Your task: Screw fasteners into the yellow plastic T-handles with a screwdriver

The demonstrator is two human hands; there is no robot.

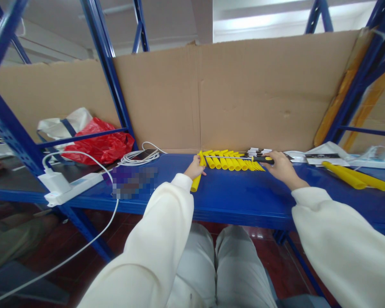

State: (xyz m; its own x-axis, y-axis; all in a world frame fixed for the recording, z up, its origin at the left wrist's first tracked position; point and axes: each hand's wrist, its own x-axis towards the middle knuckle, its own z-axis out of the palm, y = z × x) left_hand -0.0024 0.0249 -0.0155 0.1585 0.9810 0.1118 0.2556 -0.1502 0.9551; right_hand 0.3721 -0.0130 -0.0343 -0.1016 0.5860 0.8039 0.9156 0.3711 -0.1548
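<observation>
Screwdriver (258,159), long and slim-shafted, black-and-yellow handled.

Sitting, reaching forward and down with left arm (154,235) and right arm (340,235), slanting both inward. Gripping with left hand (195,167) near midline; gripping with right hand (282,170) farther out, showing its back. Holding hands well apart.

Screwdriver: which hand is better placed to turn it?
Probably the right hand: it grips the screwdriver by its handle, while the left hand holds a yellow tube near the other end.
</observation>
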